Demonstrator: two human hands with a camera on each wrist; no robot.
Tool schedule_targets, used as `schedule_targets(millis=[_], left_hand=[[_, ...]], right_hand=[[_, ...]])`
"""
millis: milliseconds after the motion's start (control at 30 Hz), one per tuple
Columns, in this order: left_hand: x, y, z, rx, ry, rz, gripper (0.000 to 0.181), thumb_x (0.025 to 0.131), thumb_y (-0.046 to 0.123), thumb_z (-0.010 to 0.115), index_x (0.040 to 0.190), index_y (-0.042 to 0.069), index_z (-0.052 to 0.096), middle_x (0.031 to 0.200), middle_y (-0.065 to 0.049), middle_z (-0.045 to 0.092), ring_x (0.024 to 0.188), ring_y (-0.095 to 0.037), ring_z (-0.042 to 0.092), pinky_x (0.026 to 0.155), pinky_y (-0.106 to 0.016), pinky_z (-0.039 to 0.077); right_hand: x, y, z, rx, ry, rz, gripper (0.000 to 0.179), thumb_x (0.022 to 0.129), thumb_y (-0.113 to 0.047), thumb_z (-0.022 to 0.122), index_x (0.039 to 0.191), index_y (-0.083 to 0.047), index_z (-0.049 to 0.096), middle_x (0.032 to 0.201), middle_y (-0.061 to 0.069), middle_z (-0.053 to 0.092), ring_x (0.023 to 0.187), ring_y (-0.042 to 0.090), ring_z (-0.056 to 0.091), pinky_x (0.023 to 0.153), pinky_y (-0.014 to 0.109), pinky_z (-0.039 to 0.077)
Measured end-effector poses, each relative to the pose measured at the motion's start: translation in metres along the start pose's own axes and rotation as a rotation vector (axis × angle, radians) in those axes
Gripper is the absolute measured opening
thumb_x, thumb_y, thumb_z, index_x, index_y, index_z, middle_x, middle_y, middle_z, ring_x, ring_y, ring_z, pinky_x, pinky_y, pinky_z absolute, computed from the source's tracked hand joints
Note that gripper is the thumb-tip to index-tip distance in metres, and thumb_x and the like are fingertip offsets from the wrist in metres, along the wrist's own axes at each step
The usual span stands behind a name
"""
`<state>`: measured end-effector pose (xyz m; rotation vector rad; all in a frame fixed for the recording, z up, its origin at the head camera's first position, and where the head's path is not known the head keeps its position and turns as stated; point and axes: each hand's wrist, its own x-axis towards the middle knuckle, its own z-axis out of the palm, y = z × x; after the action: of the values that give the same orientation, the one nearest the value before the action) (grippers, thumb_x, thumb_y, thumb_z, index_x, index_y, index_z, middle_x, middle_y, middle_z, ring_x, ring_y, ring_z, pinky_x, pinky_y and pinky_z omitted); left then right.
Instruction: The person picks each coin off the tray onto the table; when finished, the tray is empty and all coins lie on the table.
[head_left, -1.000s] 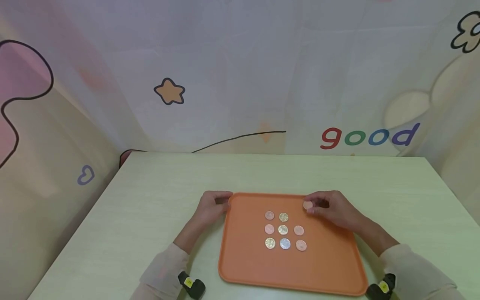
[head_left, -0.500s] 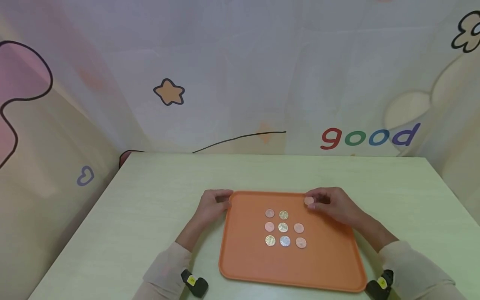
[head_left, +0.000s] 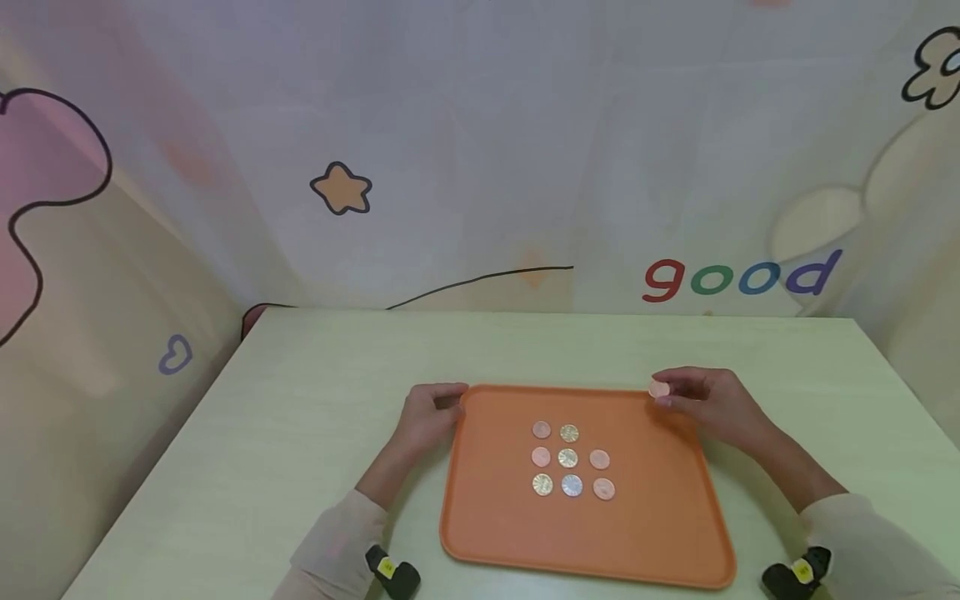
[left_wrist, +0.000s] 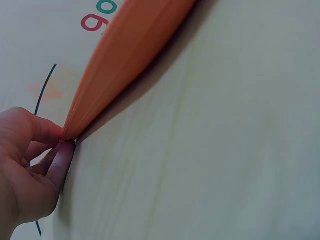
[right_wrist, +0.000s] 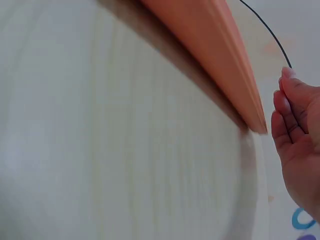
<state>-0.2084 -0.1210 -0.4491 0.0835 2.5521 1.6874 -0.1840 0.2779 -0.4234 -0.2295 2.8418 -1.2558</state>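
An orange tray (head_left: pixel 517 533) lies on the table with several coins on it, laid out in rows. Pink coins (head_left: pixel 603 488), gold ones (head_left: pixel 542 484) and a silver-blue coin (head_left: pixel 572 485) make up the rows; the far right spot has bare tray. My left hand (head_left: pixel 426 417) pinches the tray's far left corner, and its thumb and fingers meet at the rim in the left wrist view. Above the far right corner, my right hand (head_left: pixel 716 404) pinches a pale pink coin (head_left: pixel 659 389) between thumb and fingers. In the right wrist view that hand (right_wrist: pixel 300 130) is beside the tray corner, its coin hidden.
The pale table (head_left: pixel 337 358) extends around the tray. A printed cloth wall (head_left: pixel 480 167) with a star and the word "good" stands behind it. Black wrist cameras (head_left: pixel 393 575) sit on both sleeves.
My right hand has moved to the right with the pink coin, from over the tray's far edge to its far right corner. The left hand keeps its hold, and the laid coins stay put.
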Motion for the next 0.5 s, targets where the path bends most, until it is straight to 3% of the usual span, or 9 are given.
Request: schedule_targets(millis=[200, 400, 500], left_hand=[[-0.001, -0.001, -0.001, -0.014, -0.003, 0.000, 0.035, 0.088, -0.009, 0.061, 0.121, -0.004, 0.072, 0.122, -0.022, 0.072, 0.107, -0.029, 0.069, 0.078, -0.024, 0.057], [0.000, -0.001, -0.001, -0.004, -0.009, 0.007, 0.035, 0.089, -0.008, 0.061, 0.121, -0.004, 0.072, 0.122, -0.022, 0.072, 0.108, -0.030, 0.069, 0.080, -0.025, 0.058], [0.000, -0.002, -0.001, -0.002, -0.009, 0.004, 0.035, 0.088, -0.008, 0.061, 0.121, -0.004, 0.072, 0.122, -0.022, 0.072, 0.108, -0.030, 0.069, 0.080, -0.025, 0.058]], right_hand=[[-0.012, 0.023, -0.021, -0.066, 0.061, -0.013, 0.040, 0.092, -0.017, 0.075, 0.126, 0.004, 0.068, 0.109, 0.020, 0.075, 0.080, -0.011, 0.057, 0.071, 0.009, 0.054], [-0.023, 0.053, -0.038, -0.153, 0.118, 0.003, 0.037, 0.091, -0.017, 0.076, 0.120, 0.005, 0.071, 0.090, 0.000, 0.073, 0.073, -0.006, 0.051, 0.063, 0.012, 0.050], [-0.027, 0.062, -0.044, -0.177, 0.107, 0.024, 0.038, 0.091, -0.019, 0.076, 0.119, 0.006, 0.071, 0.093, 0.004, 0.073, 0.073, -0.005, 0.048, 0.063, 0.012, 0.048]])
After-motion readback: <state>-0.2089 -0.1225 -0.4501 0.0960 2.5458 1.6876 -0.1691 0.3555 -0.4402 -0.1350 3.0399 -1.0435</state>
